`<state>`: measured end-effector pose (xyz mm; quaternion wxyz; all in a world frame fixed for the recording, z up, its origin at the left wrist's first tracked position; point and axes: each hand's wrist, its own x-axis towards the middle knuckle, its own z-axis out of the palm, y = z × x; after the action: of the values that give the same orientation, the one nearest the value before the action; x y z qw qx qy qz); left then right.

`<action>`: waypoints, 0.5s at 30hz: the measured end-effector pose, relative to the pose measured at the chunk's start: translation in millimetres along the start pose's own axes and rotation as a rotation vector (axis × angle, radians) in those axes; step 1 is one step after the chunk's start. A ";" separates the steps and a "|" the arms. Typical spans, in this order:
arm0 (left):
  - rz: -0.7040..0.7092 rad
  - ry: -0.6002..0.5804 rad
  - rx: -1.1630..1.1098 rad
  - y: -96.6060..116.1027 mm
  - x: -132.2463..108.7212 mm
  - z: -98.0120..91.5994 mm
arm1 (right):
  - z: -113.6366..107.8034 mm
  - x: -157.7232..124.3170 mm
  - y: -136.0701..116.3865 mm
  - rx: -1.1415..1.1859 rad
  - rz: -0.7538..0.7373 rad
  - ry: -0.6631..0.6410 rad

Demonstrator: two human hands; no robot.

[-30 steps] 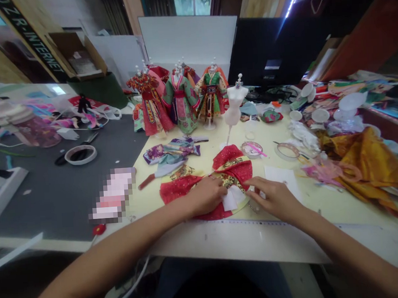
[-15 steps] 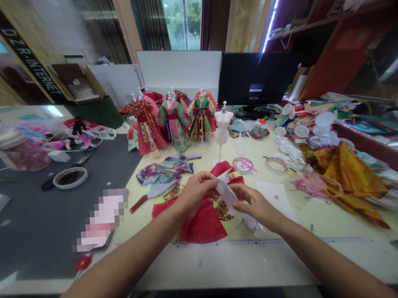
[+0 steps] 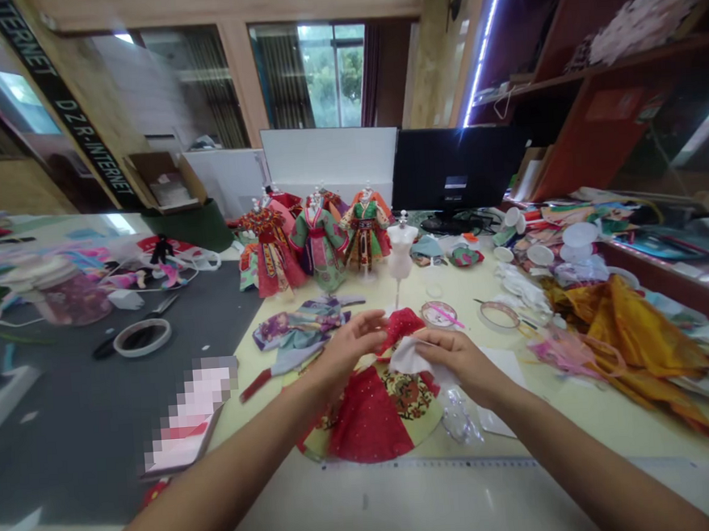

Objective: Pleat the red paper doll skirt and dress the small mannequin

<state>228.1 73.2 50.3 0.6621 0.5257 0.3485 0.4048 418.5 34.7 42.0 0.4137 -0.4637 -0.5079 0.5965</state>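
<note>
My right hand [image 3: 455, 355] pinches a limp white piece of thin material [image 3: 408, 357]; whether it is paper or cloth I cannot tell. Just to the left, my left hand [image 3: 355, 345] is open, its fingers stretched out above the table and apart from the white piece. Beneath both hands lies a small doll skirt [image 3: 371, 418] with red panels and patterned cream ones, spread like a fan. A red dotted bodice [image 3: 402, 325] shows behind the white piece, partly covered by it. A clear crinkled plastic wrapper [image 3: 461, 418] rests right of the skirt.
Dressed miniature mannequins [image 3: 320, 248] stand at the back beside a bare white one [image 3: 402, 250] and a dark monitor [image 3: 453, 165]. Tape rolls [image 3: 497, 314], golden fabric [image 3: 626, 331] and scraps lie right. A phone [image 3: 192, 414], scissors [image 3: 166, 304] and a purple garment [image 3: 298, 326] lie left.
My left hand has let go of the white piece and opened, while my right hand keeps hold of it. The view has tilted up, so the scene sits lower.
</note>
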 end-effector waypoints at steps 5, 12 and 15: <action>-0.068 -0.321 0.046 12.6 7.8 2.9 | -4.3 1.1 -7.7 0.009 0.069 -0.116; -0.144 -0.338 0.087 13.4 14.8 -8.1 | -20.5 -1.9 -18.5 -0.101 0.012 -0.079; -0.125 -0.290 0.059 14.2 15.6 -13.1 | -27.2 -1.9 -19.1 -0.108 -0.018 -0.039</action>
<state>220.7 94.4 60.9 0.7136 0.5752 0.2929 0.2720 445.9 41.6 59.7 0.3835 -0.4692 -0.5514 0.5733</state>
